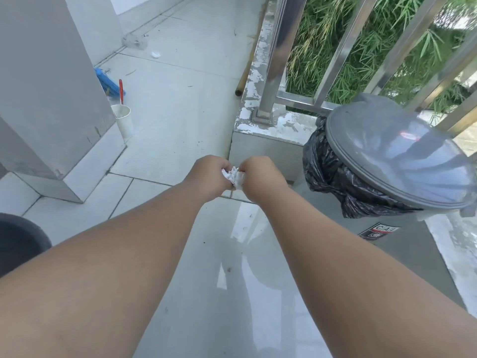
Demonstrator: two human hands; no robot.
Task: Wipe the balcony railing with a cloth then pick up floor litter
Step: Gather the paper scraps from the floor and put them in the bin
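Observation:
A crumpled white paper wad [234, 177] is pinched between both of my hands over the tiled floor. My left hand [208, 174] grips its left side and my right hand [259, 177] grips its right side, fingers curled tight. The steel balcony railing [277, 52] rises on a chipped concrete curb just beyond my hands. More litter lies farther off on the floor: a small white scrap [156, 54], a clear plastic wrapper [134, 41], and a white paper cup [123, 122] with a red straw beside the pillar.
A grey lidded bin [392, 153] with a black liner stands at the right against the curb. A white pillar [49, 99] fills the left, with a blue broom head [107, 82] behind it. A dark round object [18, 241] sits at the lower left. A stick [247, 65] lies along the curb.

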